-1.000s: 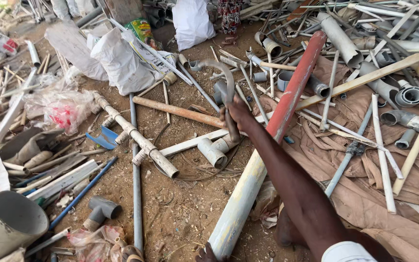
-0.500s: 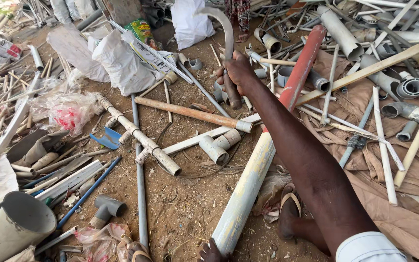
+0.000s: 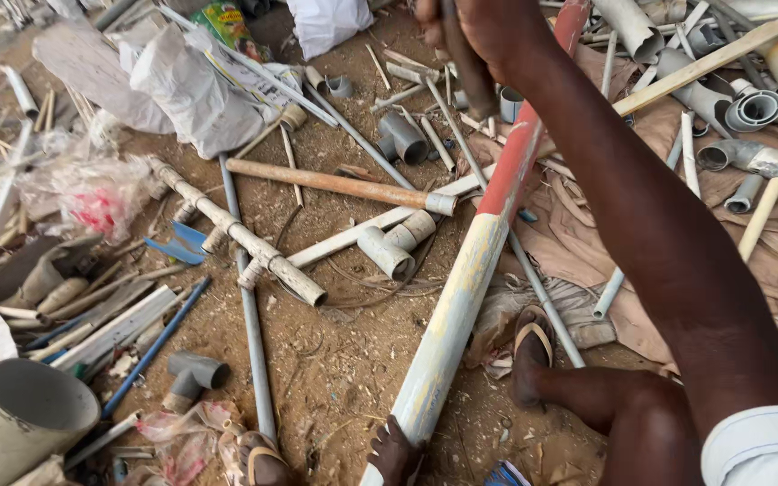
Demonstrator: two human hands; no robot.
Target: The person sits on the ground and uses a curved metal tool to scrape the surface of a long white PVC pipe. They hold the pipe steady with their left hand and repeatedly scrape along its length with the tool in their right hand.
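Right hand (image 3: 488, 31) at the far edge of view, arm stretched out from the near right. Grip wrapped tight around a dark tool handle (image 3: 468, 67); the handle slants down out of the fist, and its lower end sits just above the long pipe (image 3: 470, 270). Tool head out of view above the frame.

Long pipe runs from the near middle to the far right, pale grey along the near half, red and white on the far half. It lies on the dirt floor (image 3: 353, 360). A hand (image 3: 396, 450) holds it down at the near end; cannot tell whose hand it is or how far its grip closes.

Left of the pipe: a wooden handle (image 3: 335, 184), a grey pipe elbow (image 3: 393, 247), a thin grey pipe (image 3: 249, 306), a white sack (image 3: 191, 85). Right of it: brown cloth (image 3: 587, 216) and a hammer (image 3: 763, 180). A sandalled foot (image 3: 531, 346) rests just right of the pipe.
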